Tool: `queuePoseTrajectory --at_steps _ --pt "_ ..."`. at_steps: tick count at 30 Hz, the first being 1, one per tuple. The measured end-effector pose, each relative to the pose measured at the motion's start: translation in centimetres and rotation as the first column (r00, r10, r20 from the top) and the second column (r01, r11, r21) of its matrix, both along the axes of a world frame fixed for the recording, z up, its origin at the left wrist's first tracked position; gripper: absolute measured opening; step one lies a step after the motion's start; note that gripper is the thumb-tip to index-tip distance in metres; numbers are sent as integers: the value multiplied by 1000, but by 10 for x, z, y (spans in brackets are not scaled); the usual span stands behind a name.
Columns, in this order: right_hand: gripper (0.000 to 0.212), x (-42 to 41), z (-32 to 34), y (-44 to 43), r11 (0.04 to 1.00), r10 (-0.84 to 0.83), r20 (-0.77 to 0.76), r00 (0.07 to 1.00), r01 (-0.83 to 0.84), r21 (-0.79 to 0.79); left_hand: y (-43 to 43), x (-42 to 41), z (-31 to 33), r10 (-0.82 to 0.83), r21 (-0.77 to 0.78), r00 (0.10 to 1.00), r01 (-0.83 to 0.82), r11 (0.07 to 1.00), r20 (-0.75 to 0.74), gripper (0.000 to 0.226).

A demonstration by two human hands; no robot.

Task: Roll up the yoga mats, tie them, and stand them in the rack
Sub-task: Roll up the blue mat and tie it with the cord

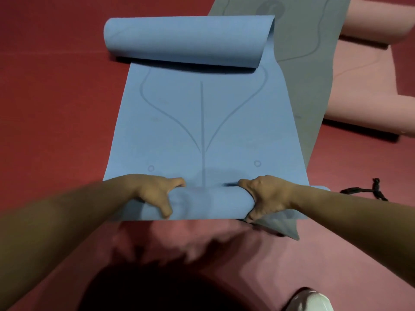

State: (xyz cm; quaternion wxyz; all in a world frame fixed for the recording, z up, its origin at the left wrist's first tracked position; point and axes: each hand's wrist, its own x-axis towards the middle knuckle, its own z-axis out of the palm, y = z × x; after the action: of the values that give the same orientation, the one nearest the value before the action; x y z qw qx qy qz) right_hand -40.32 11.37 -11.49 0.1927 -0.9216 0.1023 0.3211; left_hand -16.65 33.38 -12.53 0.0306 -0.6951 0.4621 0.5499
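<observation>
Three yoga mats lie on the red floor [56,86]: a blue mat [202,122] in the middle, a grey mat [303,41] partly under its right edge, and a pink mat [363,86] farther right, partly under the grey one. There is one black strap [363,189], on the floor just beside the blue mat's near right corner, and one white shoe [312,299] at the bottom right. Two hands are in view, both on the blue mat's near roll [211,203], the end closest to the person. The left hand [155,194] grips the roll left of centre, fingers curled over its top and thumb down the near side. The right hand [265,196] grips it right of centre in the same way, with a grey corner showing just below its thumb. Between the hands the roll is bare. Beyond them the blue mat runs flat to its far end, which curls up in a loose far curl [186,39].
</observation>
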Motion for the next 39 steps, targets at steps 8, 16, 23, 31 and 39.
queuePoseTrajectory --at_steps 8,16,23,31,39 --pt "83 33 -1 -10 936 -69 -281 957 159 313 33 -39 -8 -271 -158 687 493 855 674 127" --pt "85 40 -18 -5 964 -146 -267 952 198 179 4 -48 -30 -78 -161 844 191 968 530 100" --pt "83 -11 -28 19 930 222 389 894 -74 -360 -26 2 -13 47 8 996 -48 999 80 73" --pt "79 19 -28 25 980 185 146 972 -171 -100 -4 -17 -27 -75 -6 957 80 997 279 100" --pt "51 47 6 6 938 -132 -70 989 147 313 41 -9 -20 -62 -403 638 556 727 768 112"
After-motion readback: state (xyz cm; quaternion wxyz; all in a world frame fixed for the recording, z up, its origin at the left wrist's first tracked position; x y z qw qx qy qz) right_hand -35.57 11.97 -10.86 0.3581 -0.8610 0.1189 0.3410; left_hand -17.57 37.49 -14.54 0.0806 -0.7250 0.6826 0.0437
